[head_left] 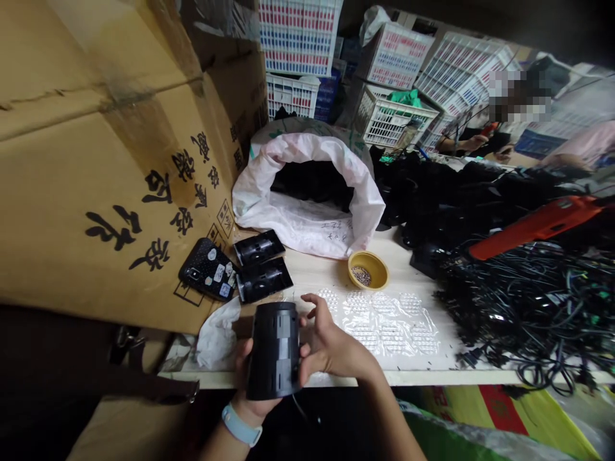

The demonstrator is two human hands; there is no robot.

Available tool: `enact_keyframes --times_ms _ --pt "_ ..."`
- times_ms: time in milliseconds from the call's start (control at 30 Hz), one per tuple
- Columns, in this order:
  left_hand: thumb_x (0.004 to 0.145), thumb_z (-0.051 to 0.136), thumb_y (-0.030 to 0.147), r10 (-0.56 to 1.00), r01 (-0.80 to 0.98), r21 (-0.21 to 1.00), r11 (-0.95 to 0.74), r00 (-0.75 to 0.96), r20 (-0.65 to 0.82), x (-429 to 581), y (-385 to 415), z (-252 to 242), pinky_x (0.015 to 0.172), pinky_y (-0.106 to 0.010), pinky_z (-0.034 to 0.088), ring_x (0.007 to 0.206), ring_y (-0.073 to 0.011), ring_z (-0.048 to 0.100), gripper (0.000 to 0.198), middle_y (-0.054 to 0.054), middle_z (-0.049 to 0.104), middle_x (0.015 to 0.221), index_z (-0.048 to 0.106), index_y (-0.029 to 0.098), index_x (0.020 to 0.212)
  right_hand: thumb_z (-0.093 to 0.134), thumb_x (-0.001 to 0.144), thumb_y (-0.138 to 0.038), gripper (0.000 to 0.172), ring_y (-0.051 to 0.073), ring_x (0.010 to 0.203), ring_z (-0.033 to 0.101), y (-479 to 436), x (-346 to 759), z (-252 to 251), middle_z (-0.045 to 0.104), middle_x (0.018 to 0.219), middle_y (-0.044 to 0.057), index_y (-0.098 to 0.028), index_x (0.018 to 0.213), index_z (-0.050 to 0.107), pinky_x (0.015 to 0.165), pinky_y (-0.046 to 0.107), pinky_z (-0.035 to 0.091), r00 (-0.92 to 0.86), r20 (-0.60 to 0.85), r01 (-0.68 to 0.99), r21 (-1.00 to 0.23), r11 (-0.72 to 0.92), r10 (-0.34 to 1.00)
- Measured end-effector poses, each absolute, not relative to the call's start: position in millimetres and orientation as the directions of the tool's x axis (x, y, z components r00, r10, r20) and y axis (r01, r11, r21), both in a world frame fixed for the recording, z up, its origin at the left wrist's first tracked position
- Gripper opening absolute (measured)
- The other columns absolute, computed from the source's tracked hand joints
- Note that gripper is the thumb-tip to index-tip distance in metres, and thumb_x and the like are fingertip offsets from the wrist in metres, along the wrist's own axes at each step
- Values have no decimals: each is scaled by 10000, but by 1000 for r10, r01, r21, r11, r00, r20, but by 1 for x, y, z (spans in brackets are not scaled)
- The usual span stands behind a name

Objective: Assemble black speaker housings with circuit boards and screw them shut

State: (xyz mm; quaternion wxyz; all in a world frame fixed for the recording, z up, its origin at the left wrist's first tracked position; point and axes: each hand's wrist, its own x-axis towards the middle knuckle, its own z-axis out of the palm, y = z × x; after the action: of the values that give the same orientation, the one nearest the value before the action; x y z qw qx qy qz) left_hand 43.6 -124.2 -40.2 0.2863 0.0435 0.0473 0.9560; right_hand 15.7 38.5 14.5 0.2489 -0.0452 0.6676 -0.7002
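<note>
A black plastic housing (273, 352), roughly cylindrical with slots in its side, is held upright above the table's front edge. My left hand (250, 390), a light blue band on its wrist, is wrapped round it from below and the left. My right hand (331, 346) grips the housing's right side with thumb and curled fingers, its index finger raised. A thin cord hangs below the housing. Just beyond lie two open black half-shells (264, 280). To the right of them stands a yellow bowl (377, 272) with small metal screws in it.
A large cardboard box (120, 160) walls off the left, with a phone (207, 269) by it. Behind is a white sack (312, 230) holding black parts. Clear plastic sheets (384, 326) lie flat. Black cables (509, 314) and an orange tool (533, 227) are right; another person works beyond.
</note>
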Motion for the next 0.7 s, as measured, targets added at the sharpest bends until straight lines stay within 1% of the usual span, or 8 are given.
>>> enact_keyframes --times_ms 67,133,167,200,267,400,533,700 --pt "806 679 489 545 -537 109 -836 -837 53 44 -125 -43 747 -386 610 973 -259 660 607 -103 645 1306 588 177 1318 924 519 -351 976 240 1020 602 56 0 25 523 1228 99 -262 1316 366 783 346 547 -942 -174 77 -945 317 -288" --pt "808 682 476 552 -546 104 -832 -833 40 44 -126 -44 770 -405 601 987 -260 649 607 -105 642 1304 577 184 1329 710 820 -369 505 230 1114 576 79 -22 36 583 1241 105 -226 1259 508 884 318 494 -991 -103 12 -728 685 -91" --pt "802 688 472 558 -552 101 -827 -829 37 43 -126 -44 774 -406 600 988 -260 646 615 -110 641 1305 575 176 1330 564 922 -325 299 226 1091 593 90 -35 41 623 1201 117 -203 1194 583 884 312 479 -995 -95 75 -573 816 25" --pt "798 694 466 564 -559 97 -824 -825 43 43 -126 -43 779 -407 600 990 -260 645 619 -112 639 1306 577 164 1326 467 957 -265 255 236 1053 614 100 -48 43 657 1139 142 -173 1116 645 866 320 472 -985 -109 167 -435 885 132" --pt "807 686 454 573 -568 91 -818 -817 58 43 -125 -42 796 -416 600 1007 -266 645 604 -109 634 1320 583 150 1318 465 928 -191 261 272 990 645 117 -71 44 688 1037 192 -125 988 710 819 341 473 -948 -173 306 -254 917 268" --pt "828 672 430 587 -580 93 -809 -805 83 43 -124 -40 818 -423 597 1038 -274 647 565 -103 633 1331 589 160 1316 616 883 -228 168 228 951 660 128 -97 33 696 1045 133 -127 986 703 805 345 513 -924 -279 310 -141 940 263" --pt "811 693 418 593 -588 81 -805 -803 61 44 -124 -39 818 -427 596 1033 -276 656 541 -103 646 1312 615 172 1286 620 921 -299 203 198 983 639 126 -101 23 669 1094 98 -127 1019 666 863 380 526 -932 -293 258 -118 959 215" --pt "782 722 401 609 -606 71 -792 -793 22 44 -125 -41 815 -434 598 1019 -272 664 539 -99 660 1294 634 169 1261 590 846 -119 150 221 937 637 134 -98 27 689 1035 129 -122 956 692 802 342 485 -953 -236 244 -234 941 189"
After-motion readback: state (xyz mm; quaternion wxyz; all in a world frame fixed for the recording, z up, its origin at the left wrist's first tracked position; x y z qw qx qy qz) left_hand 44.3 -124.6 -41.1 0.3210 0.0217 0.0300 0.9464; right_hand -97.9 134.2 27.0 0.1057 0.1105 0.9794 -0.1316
